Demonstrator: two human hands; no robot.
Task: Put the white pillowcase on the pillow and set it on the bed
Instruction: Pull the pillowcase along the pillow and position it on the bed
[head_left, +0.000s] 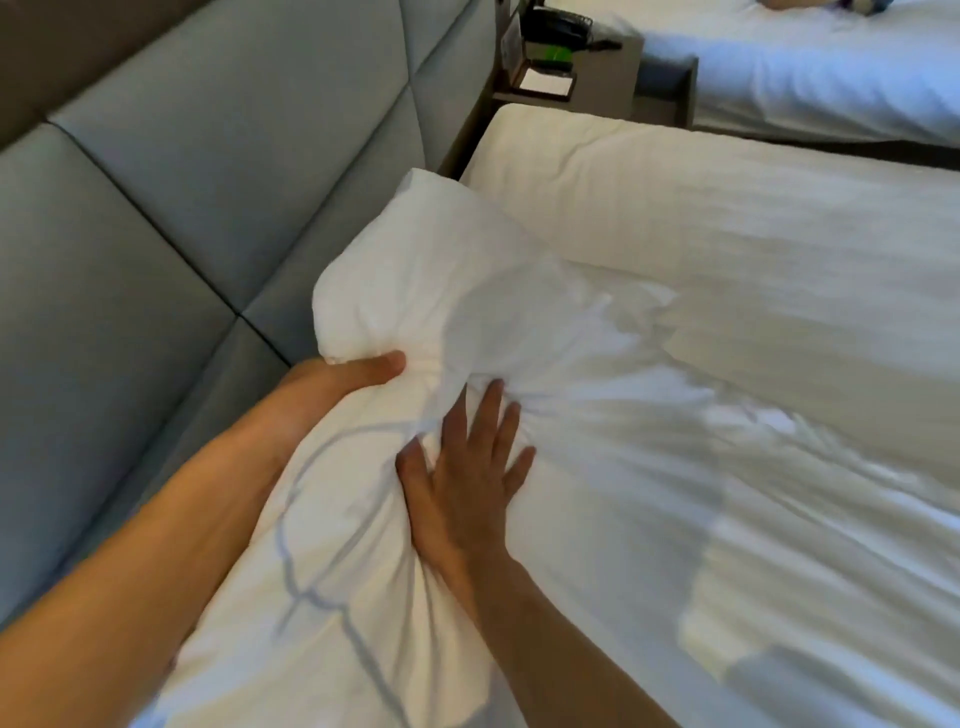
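Observation:
A white pillow (410, 270) in a white pillowcase lies at the head of the bed (779, 415), its far corner near the grey headboard. My left hand (353, 374) grips the pillow's near left corner, thumb on top and fingers hidden beneath the cloth. My right hand (462, 467) lies flat with spread fingers on the wrinkled white fabric just below the pillow's bulge. The cloth bunches in folds around both hands. A pale grey stitched line runs across the fabric near my forearms.
A padded grey headboard (182, 208) fills the left side. A second white pillow (675, 208) lies at the back right. Beyond it stands a bedside table (561, 57) with a dark telephone and a notepad, then another white bed (831, 67).

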